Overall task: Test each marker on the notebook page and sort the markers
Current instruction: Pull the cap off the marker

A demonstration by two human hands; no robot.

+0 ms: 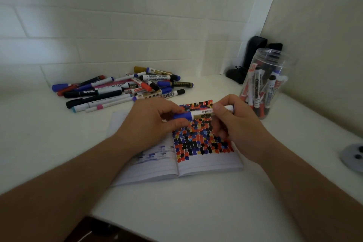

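While both hands pinch the marker — left hand on its blue cap, right hand on the barrel — over the notebook mid-frame, bare bench spreads below.

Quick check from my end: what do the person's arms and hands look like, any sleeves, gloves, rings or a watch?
Both forearms are bare right up to the bottom edge of the picture, with no sleeves in view. The left hand and the right hand wear no gloves. No ring, watch or wristband shows on either.
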